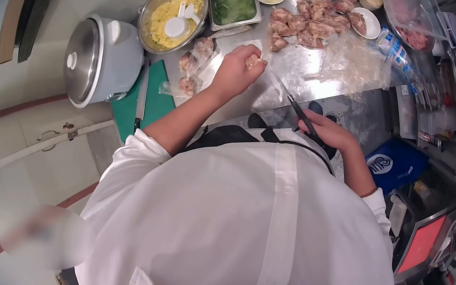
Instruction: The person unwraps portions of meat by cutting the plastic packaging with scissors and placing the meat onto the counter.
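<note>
My left hand (235,73) is closed on a small plastic-wrapped portion of meat (254,61), held above the steel table (235,99). Over the table's front edge, my right hand (331,131) grips a pair of black-handled scissors (298,111), their thin blades pointing toward the left hand. Whether the blades are apart I cannot tell. More wrapped meat portions (187,84) lie just left of my left hand. Beyond the hands, several more portions (312,27) are piled on the table, beside crumpled clear plastic wrap (350,66).
A rice cooker (112,64) stands at left, near a green cutting board (156,86) with a knife (142,93). Behind are a bowl of yellow food (161,15), a metal container of greens (235,3) and a white dish (372,23). A blue bag (400,164) sits at right.
</note>
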A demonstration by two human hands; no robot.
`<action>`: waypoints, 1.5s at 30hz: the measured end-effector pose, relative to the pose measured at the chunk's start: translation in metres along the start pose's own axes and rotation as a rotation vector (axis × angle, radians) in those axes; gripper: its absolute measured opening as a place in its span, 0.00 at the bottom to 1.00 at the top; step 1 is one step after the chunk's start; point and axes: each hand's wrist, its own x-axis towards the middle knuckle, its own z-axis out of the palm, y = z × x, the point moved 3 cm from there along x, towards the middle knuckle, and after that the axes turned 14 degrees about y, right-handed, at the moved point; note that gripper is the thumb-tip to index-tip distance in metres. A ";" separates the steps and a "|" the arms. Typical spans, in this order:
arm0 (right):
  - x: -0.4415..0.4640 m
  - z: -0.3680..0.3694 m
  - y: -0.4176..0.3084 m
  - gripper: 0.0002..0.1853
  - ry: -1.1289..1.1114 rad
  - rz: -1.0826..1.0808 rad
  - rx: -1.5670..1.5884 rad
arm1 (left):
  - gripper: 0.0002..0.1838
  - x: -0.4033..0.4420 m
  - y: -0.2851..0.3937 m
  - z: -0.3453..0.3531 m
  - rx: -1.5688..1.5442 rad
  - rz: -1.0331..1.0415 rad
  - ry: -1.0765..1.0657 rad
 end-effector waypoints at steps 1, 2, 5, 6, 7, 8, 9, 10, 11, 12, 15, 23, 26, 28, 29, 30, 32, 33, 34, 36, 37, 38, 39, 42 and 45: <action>0.001 0.003 -0.003 0.18 -0.015 -0.029 0.089 | 0.15 0.000 0.008 0.000 0.013 0.021 -0.047; 0.002 0.005 -0.006 0.18 -0.030 -0.058 0.177 | 0.16 0.000 0.015 0.000 0.025 0.041 -0.095; 0.005 0.003 -0.022 0.22 -0.049 -0.044 0.296 | 0.17 -0.001 0.032 0.000 0.110 0.113 -0.181; 0.007 0.001 -0.021 0.22 -0.046 -0.043 0.298 | 0.17 -0.001 0.035 0.000 0.110 0.115 -0.184; 0.010 -0.002 -0.021 0.22 -0.024 -0.064 0.227 | 0.18 -0.001 0.038 0.000 0.110 0.107 -0.198; 0.011 -0.003 -0.020 0.21 -0.001 -0.083 0.155 | 0.19 -0.001 0.039 0.001 0.108 0.101 -0.213; 0.011 -0.003 -0.018 0.21 0.002 -0.082 0.155 | 0.19 0.000 0.038 0.003 0.105 0.103 -0.214; 0.011 -0.003 -0.017 0.15 0.043 -0.094 0.181 | 0.19 0.000 0.035 0.005 0.085 0.106 -0.240; 0.010 -0.003 -0.016 0.09 0.083 -0.107 0.207 | 0.20 0.001 0.033 0.006 0.065 0.108 -0.265; 0.010 -0.001 -0.013 0.09 0.083 -0.106 0.206 | 0.20 0.003 0.036 0.005 0.064 0.108 -0.265; 0.009 0.003 -0.008 0.08 0.100 -0.111 0.241 | 0.19 0.011 0.046 0.002 0.090 0.016 -0.426; 0.007 0.000 0.005 0.15 0.255 -0.038 0.308 | 0.19 0.026 0.047 0.006 0.164 -0.255 -0.553; 0.007 -0.008 0.017 0.18 0.281 -0.022 0.364 | 0.21 0.030 0.042 0.014 0.151 -0.274 -0.579; 0.002 -0.016 0.022 0.19 0.341 -0.072 0.369 | 0.22 0.033 0.036 0.023 0.169 -0.276 -0.609; 0.000 -0.021 0.024 0.21 0.395 -0.123 0.370 | 0.23 0.036 0.032 0.028 0.186 -0.282 -0.635; -0.004 -0.024 0.026 0.21 0.400 -0.122 0.372 | 0.23 0.042 0.031 0.033 0.185 -0.278 -0.638; -0.013 -0.036 0.030 0.20 0.577 -0.104 0.221 | 0.26 0.061 0.028 0.039 0.085 -0.293 -0.434; -0.015 -0.041 0.037 0.20 0.639 -0.117 0.194 | 0.30 0.075 0.026 0.042 0.142 -0.246 -0.361; -0.015 -0.041 0.043 0.20 0.638 -0.118 0.192 | 0.30 0.087 0.016 0.053 0.142 -0.246 -0.358; -0.014 -0.045 0.050 0.20 0.737 -0.140 0.358 | 0.31 0.110 -0.003 0.075 0.243 0.077 -0.078; -0.014 -0.046 0.048 0.20 0.741 -0.142 0.402 | 0.31 0.113 -0.007 0.084 0.243 0.076 -0.075; -0.014 -0.045 0.047 0.20 0.740 -0.143 0.400 | 0.31 0.114 -0.010 0.091 0.256 0.124 0.006; -0.016 -0.045 0.040 0.20 0.739 -0.142 0.345 | 0.32 0.116 -0.008 0.096 0.268 0.173 0.088; -0.016 -0.043 0.035 0.18 0.746 -0.164 0.282 | 0.33 0.088 0.037 0.088 0.395 0.375 0.092; -0.013 -0.038 0.040 0.17 0.755 -0.170 0.258 | 0.25 0.044 0.049 0.095 0.454 0.246 -0.155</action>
